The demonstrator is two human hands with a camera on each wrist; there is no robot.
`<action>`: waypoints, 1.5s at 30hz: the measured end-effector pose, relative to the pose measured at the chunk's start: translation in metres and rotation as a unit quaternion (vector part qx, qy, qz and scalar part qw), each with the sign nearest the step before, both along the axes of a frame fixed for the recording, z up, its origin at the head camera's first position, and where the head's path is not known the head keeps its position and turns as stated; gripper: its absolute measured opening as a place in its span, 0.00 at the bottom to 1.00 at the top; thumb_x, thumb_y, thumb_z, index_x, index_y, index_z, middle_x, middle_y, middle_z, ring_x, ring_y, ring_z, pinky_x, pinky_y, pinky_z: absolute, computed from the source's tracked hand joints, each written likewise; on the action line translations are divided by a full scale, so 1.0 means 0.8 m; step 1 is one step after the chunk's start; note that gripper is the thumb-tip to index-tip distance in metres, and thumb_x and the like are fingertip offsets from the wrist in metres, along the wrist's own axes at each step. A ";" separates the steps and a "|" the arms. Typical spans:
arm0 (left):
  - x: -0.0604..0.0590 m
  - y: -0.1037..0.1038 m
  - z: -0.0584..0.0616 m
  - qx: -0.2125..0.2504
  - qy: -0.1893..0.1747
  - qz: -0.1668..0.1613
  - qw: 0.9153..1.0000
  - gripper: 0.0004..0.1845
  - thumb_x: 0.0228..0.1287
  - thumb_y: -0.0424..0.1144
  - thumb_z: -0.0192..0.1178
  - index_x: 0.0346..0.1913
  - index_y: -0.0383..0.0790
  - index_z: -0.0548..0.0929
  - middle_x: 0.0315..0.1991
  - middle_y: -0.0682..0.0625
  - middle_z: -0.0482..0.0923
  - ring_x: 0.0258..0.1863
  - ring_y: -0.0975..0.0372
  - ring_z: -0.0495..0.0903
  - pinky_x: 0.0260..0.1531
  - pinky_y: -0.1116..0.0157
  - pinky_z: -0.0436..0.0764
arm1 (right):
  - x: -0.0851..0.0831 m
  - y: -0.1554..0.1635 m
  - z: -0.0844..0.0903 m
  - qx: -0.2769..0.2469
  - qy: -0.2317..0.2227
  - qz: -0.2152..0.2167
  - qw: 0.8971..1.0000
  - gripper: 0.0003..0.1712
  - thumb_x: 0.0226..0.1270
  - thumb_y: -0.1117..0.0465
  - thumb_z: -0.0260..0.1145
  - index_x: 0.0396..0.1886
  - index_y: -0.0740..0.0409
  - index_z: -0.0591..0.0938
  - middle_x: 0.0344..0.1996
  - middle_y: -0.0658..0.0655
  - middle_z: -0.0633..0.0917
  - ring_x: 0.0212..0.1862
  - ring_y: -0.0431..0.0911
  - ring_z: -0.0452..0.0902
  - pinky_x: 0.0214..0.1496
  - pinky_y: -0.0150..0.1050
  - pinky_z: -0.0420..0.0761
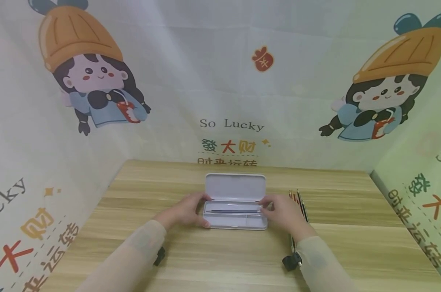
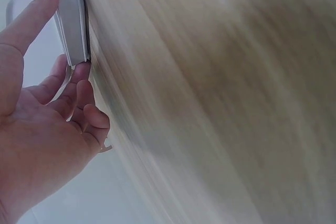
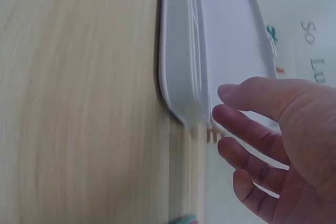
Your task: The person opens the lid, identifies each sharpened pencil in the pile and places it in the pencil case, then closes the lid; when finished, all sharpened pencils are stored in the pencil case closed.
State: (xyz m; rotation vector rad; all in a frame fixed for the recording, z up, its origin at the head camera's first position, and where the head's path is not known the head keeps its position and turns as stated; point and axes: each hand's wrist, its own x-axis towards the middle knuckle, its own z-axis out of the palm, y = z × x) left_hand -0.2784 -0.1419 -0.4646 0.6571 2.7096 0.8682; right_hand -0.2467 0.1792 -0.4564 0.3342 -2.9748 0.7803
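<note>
A white pencil case (image 1: 235, 222) lies on the table with its lid (image 1: 236, 186) raised at the back. One dark pencil (image 1: 235, 211) rests lengthwise in its rear compartment. My left hand (image 1: 185, 210) holds the case's left end, thumb on the front corner and fingers at the back; the left wrist view shows the thumb against the side wall (image 2: 73, 19). Over the right end, by the pencil's tail, hovers my right hand (image 1: 281, 211). Its thumb and forefinger (image 3: 252, 129) are slightly apart in the right wrist view, with nothing visible between them.
Several pencils (image 1: 303, 202), dark and red, lie on the wooden table (image 1: 220, 263) to the right, partly hidden by my right arm. Behind the table hangs a printed cloth (image 1: 213, 81), which also covers both sides. Black wrist devices (image 1: 291, 262) sit under the sleeves.
</note>
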 end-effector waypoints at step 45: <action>0.000 -0.001 -0.002 0.007 0.001 -0.006 1.000 0.43 0.36 0.47 0.79 0.60 0.41 0.72 0.59 0.44 0.73 0.62 0.50 0.68 0.67 0.50 0.64 | 0.041 0.128 -0.003 -0.005 -0.017 -0.044 0.999 0.16 0.58 0.57 0.69 0.47 0.52 0.84 0.40 0.55 0.87 0.38 0.46 0.83 0.41 0.48 0.83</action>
